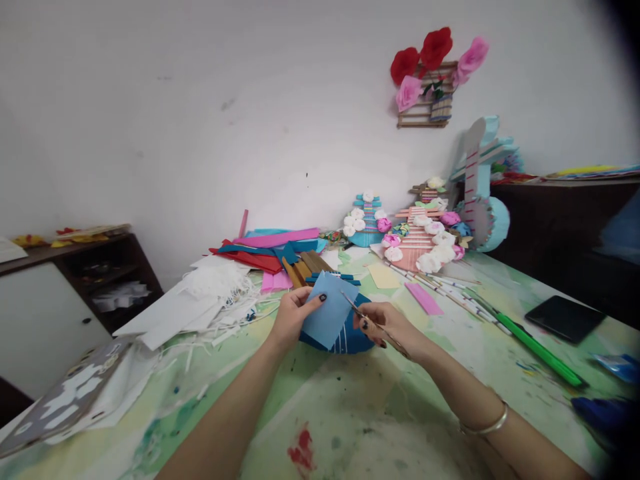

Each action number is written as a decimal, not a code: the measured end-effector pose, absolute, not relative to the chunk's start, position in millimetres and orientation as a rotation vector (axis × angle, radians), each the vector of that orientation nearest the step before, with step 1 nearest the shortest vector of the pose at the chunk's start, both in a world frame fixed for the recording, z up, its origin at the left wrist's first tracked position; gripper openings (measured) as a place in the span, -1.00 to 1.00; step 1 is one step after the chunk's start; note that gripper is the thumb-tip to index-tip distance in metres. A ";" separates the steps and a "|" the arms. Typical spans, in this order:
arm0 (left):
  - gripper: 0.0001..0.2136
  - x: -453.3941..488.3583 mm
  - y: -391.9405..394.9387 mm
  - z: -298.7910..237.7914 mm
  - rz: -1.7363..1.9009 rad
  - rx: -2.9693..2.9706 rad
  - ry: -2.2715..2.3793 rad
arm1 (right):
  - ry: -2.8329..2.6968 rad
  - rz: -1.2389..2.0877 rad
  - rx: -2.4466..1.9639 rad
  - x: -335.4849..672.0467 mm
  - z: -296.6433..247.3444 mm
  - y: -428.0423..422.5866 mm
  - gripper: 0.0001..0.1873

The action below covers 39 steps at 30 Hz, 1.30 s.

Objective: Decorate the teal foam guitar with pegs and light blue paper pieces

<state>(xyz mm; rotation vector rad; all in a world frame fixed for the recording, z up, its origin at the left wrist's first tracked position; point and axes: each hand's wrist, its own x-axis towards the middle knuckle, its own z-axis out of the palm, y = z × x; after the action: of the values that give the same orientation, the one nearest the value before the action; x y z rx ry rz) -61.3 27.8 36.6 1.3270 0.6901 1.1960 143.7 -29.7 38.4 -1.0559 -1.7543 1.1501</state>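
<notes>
Pinching a light blue paper (pixel 329 315) by its left side in the left hand (pixel 292 316), between thumb and fingers. Clasping scissors (pixel 354 307) in the right hand (pixel 395 323), just right of the paper, with the tips over its right side. Holding the paper over a dark blue stringed piece (pixel 359 341) on the table (pixel 380 420), left of a pink strip (pixel 424 299).

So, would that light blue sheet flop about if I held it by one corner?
The light blue sheet is likely lightweight, as it looks paper-thin. Held near one side by the left hand, it looks flat rather than drooping, so it may be slightly stiff. Being thin, it would probably crease if pushed hard.
</notes>
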 end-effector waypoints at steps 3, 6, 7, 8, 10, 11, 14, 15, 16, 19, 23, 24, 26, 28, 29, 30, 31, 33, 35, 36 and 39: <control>-0.68 -61.1 28.3 35.9 1.180 1.366 0.726 | -1.769 1.114 -1.064 143.8 39.4 -29.9 -0.47; -0.67 -63.2 30.7 37.1 1.207 1.361 0.767 | -1.806 1.050 -1.090 145.8 41.0 -29.3 -0.46; -0.67 -64.0 31.4 37.9 1.211 1.354 0.777 | -1.813 1.039 -1.096 146.7 41.3 -29.0 -0.45; -0.67 -64.8 31.7 38.7 1.207 1.350 0.784 | -1.817 1.036 -1.098 147.5 41.5 -28.7 -0.45; -0.67 -65.6 31.5 39.9 1.176 1.359 0.782 | -1.826 1.040 -1.091 148.7 41.4 -28.3 -0.44; -0.68 -65.7 31.0 40.1 1.157 1.367 0.777 | -1.830 1.044 -1.086 149.0 41.2 -28.3 -0.44; -0.69 -64.8 28.9 39.4 1.132 1.381 0.773 | -1.841 1.053 -1.074 149.5 40.4 -28.5 -0.44; -0.69 -64.4 28.4 39.0 1.136 1.382 0.777 | -1.843 1.052 -1.069 149.6 40.2 -28.6 -0.45; -0.69 -64.1 28.0 38.8 1.142 1.382 0.779 | -1.845 1.051 -1.064 149.6 40.0 -28.7 -0.45; -0.71 -64.0 27.9 38.7 1.146 1.392 0.764 | -1.844 1.053 -1.058 149.5 40.6 -29.0 -0.45; -0.70 -65.0 28.9 39.0 1.125 1.406 0.754 | -1.813 1.112 -1.047 148.5 43.2 -30.5 -0.43; -0.70 -65.2 29.1 38.9 1.122 1.406 0.758 | -1.799 1.130 -1.050 148.2 43.8 -31.0 -0.43; -0.70 -65.3 29.5 38.7 1.124 1.403 0.764 | -1.763 1.155 -1.079 147.4 44.7 -32.0 -0.45; -0.70 -65.1 29.8 38.5 1.136 1.397 0.761 | -1.730 1.170 -1.118 146.7 45.2 -32.9 -0.48; -0.71 -65.0 29.9 38.5 1.139 1.393 0.758 | -1.718 1.173 -1.136 146.3 45.5 -33.3 -0.50; -0.71 -64.9 29.9 38.4 1.141 1.387 0.755 | -1.709 1.176 -1.152 146.1 45.8 -33.7 -0.53; -0.71 -64.8 30.0 38.3 1.141 1.381 0.752 | -1.700 1.175 -1.168 145.8 46.3 -34.1 -0.57; -0.70 -64.7 29.9 38.1 1.136 1.373 0.752 | -1.687 1.170 -1.195 145.7 47.1 -34.8 -0.64; -0.70 -64.8 29.9 38.0 1.135 1.372 0.755 | -1.684 1.171 -1.219 146.0 47.2 -35.2 -0.70; -0.70 -64.9 29.9 37.9 1.137 1.374 0.757 | -1.686 1.172 -1.233 146.3 46.7 -35.2 -0.71; -0.70 -65.5 30.1 37.7 1.136 1.367 0.759 | -1.691 1.149 -1.252 146.4 44.0 -34.1 -0.69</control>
<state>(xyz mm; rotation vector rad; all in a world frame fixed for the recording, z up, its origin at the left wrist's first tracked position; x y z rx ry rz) -65.5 30.1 37.7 1.3665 0.7593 1.1358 146.4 -34.1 44.0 -1.2523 -1.6914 1.1493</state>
